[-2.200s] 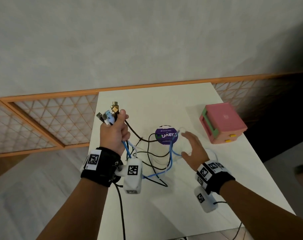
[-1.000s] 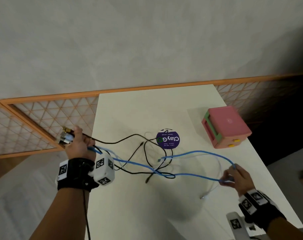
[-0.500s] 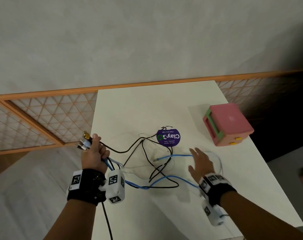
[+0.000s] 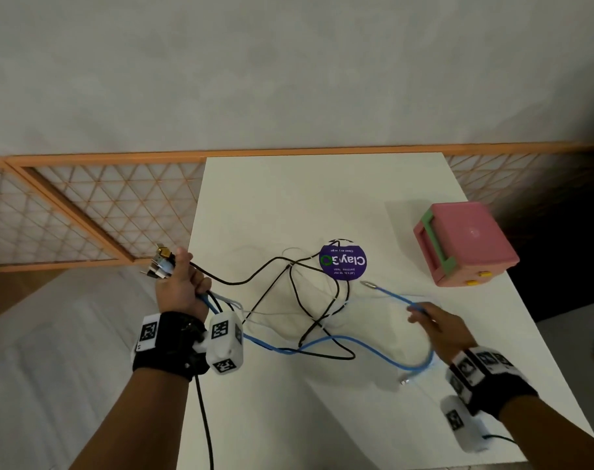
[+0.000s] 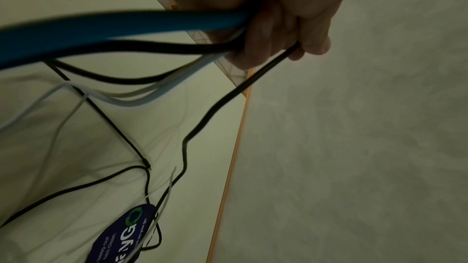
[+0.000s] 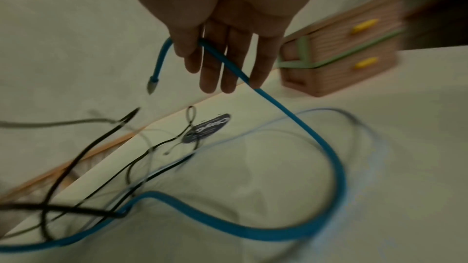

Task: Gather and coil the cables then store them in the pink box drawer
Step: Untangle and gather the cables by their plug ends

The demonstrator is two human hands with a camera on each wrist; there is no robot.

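Observation:
Several cables lie tangled on the white table (image 4: pixel 305 198): a blue cable (image 4: pixel 326 339), thin black cables (image 4: pixel 254 283) and faint white ones (image 4: pixel 288 313). Beyond the table's left edge, my left hand (image 4: pixel 183 283) grips a bundle of their ends, with the plugs (image 4: pixel 161 264) sticking out above my fist. In the left wrist view the left hand (image 5: pixel 278 27) is curled round blue, black and white strands. My right hand (image 4: pixel 427 317) is at the right, fingers straight, with the blue cable (image 6: pixel 336 167) threaded between them and its free plug (image 6: pixel 152 85) dangling. The pink box (image 4: pixel 472 239) has both drawers shut.
A round purple label (image 4: pixel 343 261) lies mid-table under the tangle. An orange lattice rail (image 4: pixel 85 212) runs left of the table. The box stands near the table's right edge, beyond my right hand. A loose white plug (image 4: pixel 405 381) lies near my right wrist.
My right hand has moved right from flat on the table and now carries the blue cable between its fingers. My left hand keeps its grip and has barely moved.

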